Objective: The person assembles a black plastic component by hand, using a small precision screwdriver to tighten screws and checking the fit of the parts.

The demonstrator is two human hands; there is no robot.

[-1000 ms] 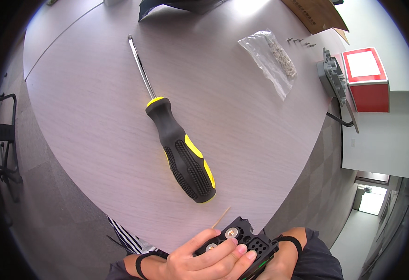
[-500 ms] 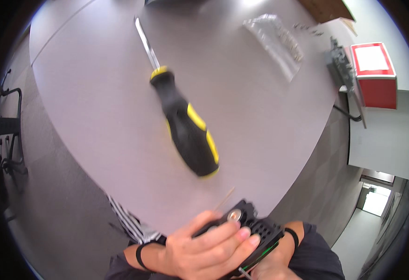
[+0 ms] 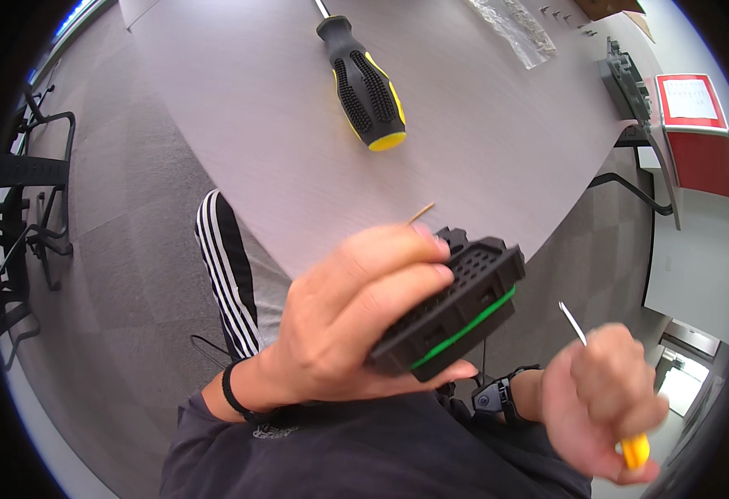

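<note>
My left hand (image 3: 356, 308) is wrapped round a black plastic housing (image 3: 481, 270) with a grid of small holes and a bright green strip along its side. The housing is held tilted above my lap, near the table edge. Off to the right, my right hand (image 3: 601, 391) is closed in a fist round a small screwdriver; its thin metal shaft (image 3: 573, 323) points up and left, and its yellow handle end (image 3: 635, 451) sticks out below. A thin wooden stick (image 3: 422, 213) shows just beyond my left fingers. Its lower end is hidden.
A large black and yellow screwdriver (image 3: 370, 96) lies on the grey table (image 3: 256, 108). Farther right are a clear plastic bag (image 3: 518, 33), several loose screws (image 3: 565, 15), a dark grey part (image 3: 625, 79) and a red and white box (image 3: 697, 137). Black chairs (image 3: 36, 172) stand at left.
My right hand has come away from the housing to the right, with the small screwdriver. My left hand has raised and turned the housing, bringing its green strip into view. The view has shifted.
</note>
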